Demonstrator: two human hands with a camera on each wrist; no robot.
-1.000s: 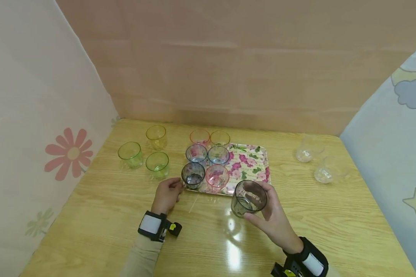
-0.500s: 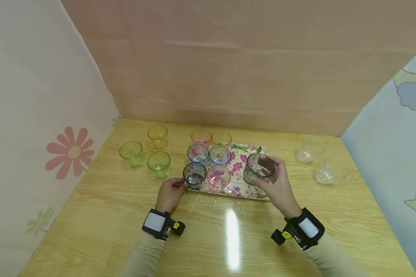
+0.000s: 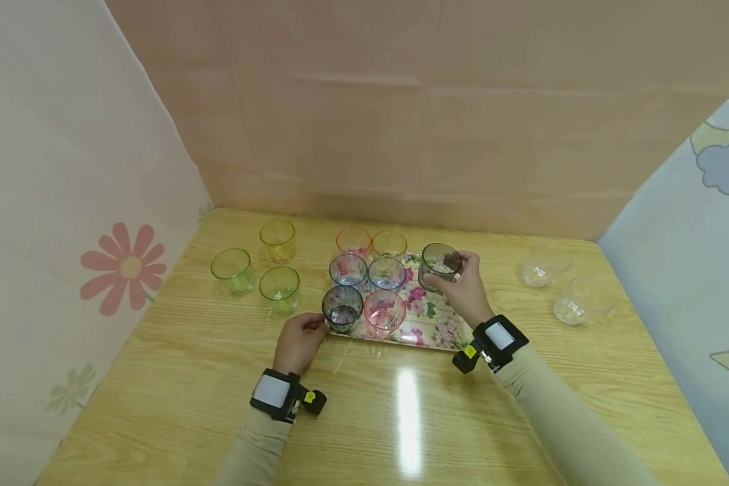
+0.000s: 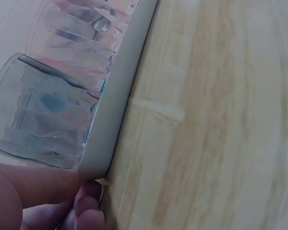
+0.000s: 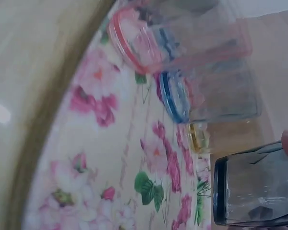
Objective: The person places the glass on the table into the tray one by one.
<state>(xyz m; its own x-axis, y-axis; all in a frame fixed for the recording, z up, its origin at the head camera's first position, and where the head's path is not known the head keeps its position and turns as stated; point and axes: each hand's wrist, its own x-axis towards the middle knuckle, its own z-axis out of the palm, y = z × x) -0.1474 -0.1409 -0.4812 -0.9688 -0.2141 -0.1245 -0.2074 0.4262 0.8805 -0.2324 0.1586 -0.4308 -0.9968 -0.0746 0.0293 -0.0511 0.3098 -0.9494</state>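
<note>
A smoky grey glass tumbler [image 3: 439, 263] is in my right hand [image 3: 466, 291], gripped between thumb and fingers, upright over the back part of a flowered tray [image 3: 433, 318]. In the right wrist view the dark base of this tumbler [image 5: 254, 189] is close to the tray's far edge. My left hand [image 3: 296, 343] pinches the tray's near left corner, thumb and curled fingers at its rim [image 4: 103, 143]. On the tray's left half stand another grey tumbler [image 3: 342, 312], two pink tumblers [image 3: 384, 314], two blue ones [image 3: 387, 275] and a yellow one [image 3: 389, 243].
Left of the tray stand two green tumblers [image 3: 279, 291] and a yellow tumbler [image 3: 277, 241] on the wooden table [image 3: 352, 418]. Two clear glasses [image 3: 571, 307] are at the right. A brown backdrop [image 3: 364, 121] and printed side panels [image 3: 42, 243] enclose the table.
My right hand has carried the grey tumbler from in front of the tray, over its right side, to the back near the yellow tumbler. My left hand stays at the tray corner.
</note>
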